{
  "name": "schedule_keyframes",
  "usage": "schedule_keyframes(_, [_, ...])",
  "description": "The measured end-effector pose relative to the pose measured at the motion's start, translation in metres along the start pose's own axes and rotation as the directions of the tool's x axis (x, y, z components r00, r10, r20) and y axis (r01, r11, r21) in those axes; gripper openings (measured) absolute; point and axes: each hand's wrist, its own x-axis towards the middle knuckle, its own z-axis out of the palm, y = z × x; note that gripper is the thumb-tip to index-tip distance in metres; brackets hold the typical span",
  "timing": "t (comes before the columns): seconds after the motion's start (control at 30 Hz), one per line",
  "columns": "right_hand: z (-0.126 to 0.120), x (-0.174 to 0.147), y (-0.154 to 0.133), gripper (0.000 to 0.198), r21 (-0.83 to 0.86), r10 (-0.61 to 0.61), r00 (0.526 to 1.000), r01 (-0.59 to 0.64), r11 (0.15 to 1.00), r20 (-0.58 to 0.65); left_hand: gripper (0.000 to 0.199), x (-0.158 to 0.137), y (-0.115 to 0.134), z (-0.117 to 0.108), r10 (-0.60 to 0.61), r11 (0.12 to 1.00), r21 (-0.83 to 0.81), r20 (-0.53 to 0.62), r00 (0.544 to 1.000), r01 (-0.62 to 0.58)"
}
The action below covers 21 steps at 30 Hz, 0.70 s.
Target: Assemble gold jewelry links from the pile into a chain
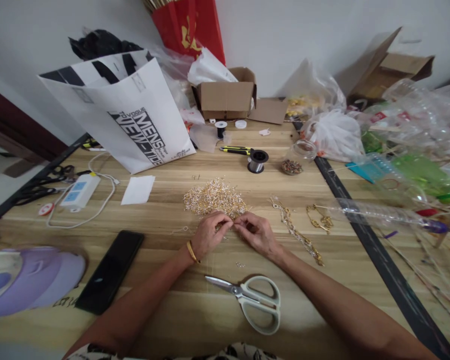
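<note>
- Pale wall (281,30) backed the wood-grained surface (161,210); along the far edge stood a white shopping bag (135,125) and a cardboard box (227,102), with clear plastic bottles (422,115) heaped toward the far right corner.
- Near the middle of the surface lay a loose pile of tiny gold and clear pieces (213,196); its long axis ran roughly side to side, between the left and right edges.
- Left hand (209,234) and right hand (255,232) came together, fingertips touching or very nearly so, at the pile's near side, close to its right end; the pile thus lay just beyond both, toward the far edge and spreading leftward; the left hand was nearer its middle, the right hand nearer its right end.
- Each grip was pinched, thumb to finger; whatever sat between the fingertips was too small to make out.
- Between the hands and the near edge lay a few small links (240,264), then scissors (237,290); their blades pointed toward the left edge.
- Toward the right edge, beside the right hand, a gold and clear strand (291,226) lay slantwise; a gold chain (324,221) lay near it.
- Behind the pile stood a wire spool (258,163); toward the left edge lay a black phone (110,272).
</note>
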Motion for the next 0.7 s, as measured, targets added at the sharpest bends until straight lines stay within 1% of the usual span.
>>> schedule_keyframes(0.33, [-0.001, 0.002, 0.002, 0.020, -0.089, -0.053, 0.998, 0.051, 0.995, -0.020, 0.015, 0.003, -0.005, 0.000, -0.064, 0.998, -0.026, -0.007, 0.998, 0.064])
schedule_keyframes(0.43, [-0.002, 0.003, 0.005, 0.019, -0.120, -0.063, 0.994, 0.053, 0.991, -0.086, 0.014, 0.003, -0.008, -0.001, -0.064, 0.998, 0.013, -0.042, 0.997, 0.065])
schedule_keyframes(0.53, [-0.001, 0.004, 0.008, 0.017, -0.118, -0.038, 0.985, 0.018, 0.993, -0.169, 0.007, 0.003, -0.012, 0.000, -0.018, 0.995, 0.096, -0.020, 1.000, 0.020])
schedule_keyframes(0.7, [0.001, 0.005, 0.013, 0.017, -0.105, 0.014, 0.980, -0.036, 0.994, -0.201, 0.007, 0.003, -0.016, 0.004, 0.093, 0.958, 0.262, 0.108, 0.990, -0.119])
